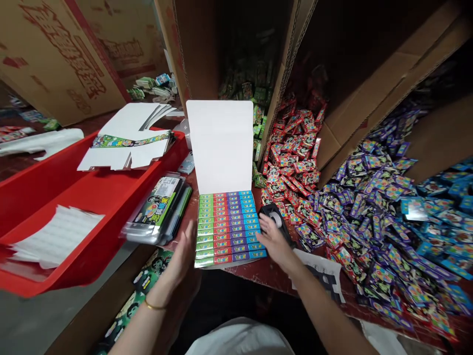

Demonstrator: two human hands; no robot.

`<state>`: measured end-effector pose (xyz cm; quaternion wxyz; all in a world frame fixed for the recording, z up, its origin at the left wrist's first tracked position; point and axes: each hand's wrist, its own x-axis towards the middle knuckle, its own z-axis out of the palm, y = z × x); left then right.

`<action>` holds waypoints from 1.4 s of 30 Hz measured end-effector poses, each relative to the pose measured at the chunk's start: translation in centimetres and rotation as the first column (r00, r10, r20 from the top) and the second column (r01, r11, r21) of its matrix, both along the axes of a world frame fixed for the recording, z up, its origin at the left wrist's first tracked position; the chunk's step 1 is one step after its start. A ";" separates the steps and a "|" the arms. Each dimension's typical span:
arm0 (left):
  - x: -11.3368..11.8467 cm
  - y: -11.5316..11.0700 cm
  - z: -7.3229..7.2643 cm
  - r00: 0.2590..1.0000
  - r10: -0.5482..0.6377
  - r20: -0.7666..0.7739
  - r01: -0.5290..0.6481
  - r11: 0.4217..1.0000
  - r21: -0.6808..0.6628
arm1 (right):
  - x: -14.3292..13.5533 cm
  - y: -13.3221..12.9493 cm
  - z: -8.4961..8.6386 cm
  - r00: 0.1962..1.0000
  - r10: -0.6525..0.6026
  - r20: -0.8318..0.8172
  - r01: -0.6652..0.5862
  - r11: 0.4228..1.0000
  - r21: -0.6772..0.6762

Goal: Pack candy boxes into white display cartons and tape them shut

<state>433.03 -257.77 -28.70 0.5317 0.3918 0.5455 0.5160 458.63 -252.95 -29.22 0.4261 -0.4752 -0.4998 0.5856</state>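
An open display box stands at the table's front edge, its white lid (221,148) raised upright at the back. Tight rows of small packs (227,227) fill it, in columns of green, red, purple and blue. My left hand (184,254) is held edge-on along the left side of the box, fingers stretched out; whether it touches is unclear. On the other side, my right hand (275,241) has its fingers extended at the box's right edge, apparently touching it. Neither hand grasps anything. A black tape dispenser (277,219) lies just behind my right hand.
Piles of red packs (295,158), purple packs (369,212) and blue packs (443,212) spread rightward from tall cartons (347,118). To the left, a red tray (96,246) holds paper sheets and white box blanks (125,148). Plastic-wrapped packages (158,207) lie beside it.
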 end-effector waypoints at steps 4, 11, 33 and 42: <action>-1.5 8.4 3.9 0.997 -0.043 -0.067 0.045 0.999 0.020 | -0.2 8.2 3.7 0.986 -0.085 -0.145 0.083 0.996 -0.022; -3.6 11.6 8.1 0.886 -0.318 -0.337 0.354 0.934 0.049 | -1.4 12.1 5.3 0.994 0.105 -0.043 -0.104 0.994 0.010; 1.7 -1.7 4.8 0.004 -0.102 -0.995 0.585 0.807 -0.080 | 0.3 -3.5 4.3 0.387 -0.067 0.920 -0.697 0.632 0.339; -0.3 -4.9 1.6 0.292 0.080 -0.953 0.454 0.865 0.211 | 0.8 -5.1 2.7 0.624 -0.098 0.775 -0.498 0.715 0.491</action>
